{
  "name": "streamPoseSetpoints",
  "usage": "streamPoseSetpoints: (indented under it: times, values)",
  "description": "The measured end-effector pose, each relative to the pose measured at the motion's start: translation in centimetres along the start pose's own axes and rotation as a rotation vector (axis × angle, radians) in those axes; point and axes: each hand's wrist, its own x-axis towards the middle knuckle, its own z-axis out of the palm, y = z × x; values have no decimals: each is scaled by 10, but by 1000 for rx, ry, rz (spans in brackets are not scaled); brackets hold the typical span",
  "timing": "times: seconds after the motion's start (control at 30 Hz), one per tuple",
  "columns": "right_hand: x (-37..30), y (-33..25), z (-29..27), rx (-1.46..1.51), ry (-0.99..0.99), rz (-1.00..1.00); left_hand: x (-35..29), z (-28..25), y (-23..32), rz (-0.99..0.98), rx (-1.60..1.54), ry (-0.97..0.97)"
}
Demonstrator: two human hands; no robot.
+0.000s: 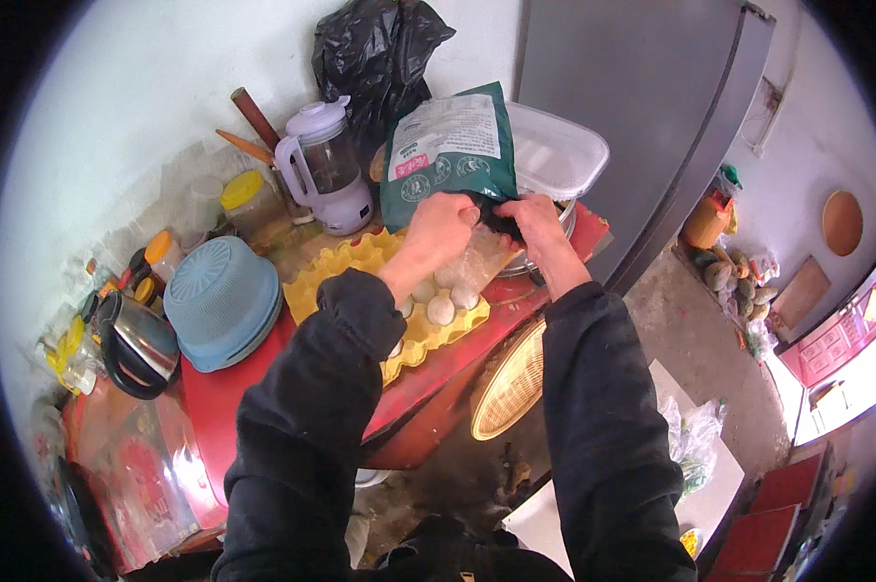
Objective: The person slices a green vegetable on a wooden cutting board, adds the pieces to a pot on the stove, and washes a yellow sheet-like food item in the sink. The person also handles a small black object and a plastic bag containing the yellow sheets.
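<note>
Both of my hands grip the near end of a dark green packaging bag (501, 131) with a white printed panel. My left hand (442, 227) is closed on its lower edge. Close beside it, the fingers of my right hand (535, 223) pinch the same end, where dark, crumpled material shows between the hands. The bag's contents are hidden. Under my wrists lies a yellow egg tray (421, 341), with several pale eggs (441, 309) in its near part. Some clear plastic (482, 260) lies over the tray below the bag.
On the red table (210, 403) stand a blue plastic basket (220, 301), a steel kettle (139, 339), a lavender blender (329, 175) and lidded jars. A clear plastic box (554, 145) sits behind my right hand, before a grey fridge (632, 116). A wicker basket (509, 383) is below the table's front edge.
</note>
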Motion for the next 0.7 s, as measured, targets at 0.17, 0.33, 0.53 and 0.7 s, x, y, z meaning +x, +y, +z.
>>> streamPoseSetpoints:
  times: [0.17,0.33,0.53,0.7]
  values:
    - [-3,12,0,-1,25,-2,-11,13,-1,-29,-176,-98]
    - [5,26,-1,-51,62,-40,-9,14,-8,-4,-54,-163]
    - [-5,7,5,45,-111,-32,3,1,-16,-297,-239,-94]
    - [-45,-36,-15,-391,25,-106,-2,-3,-17,-415,-502,-95]
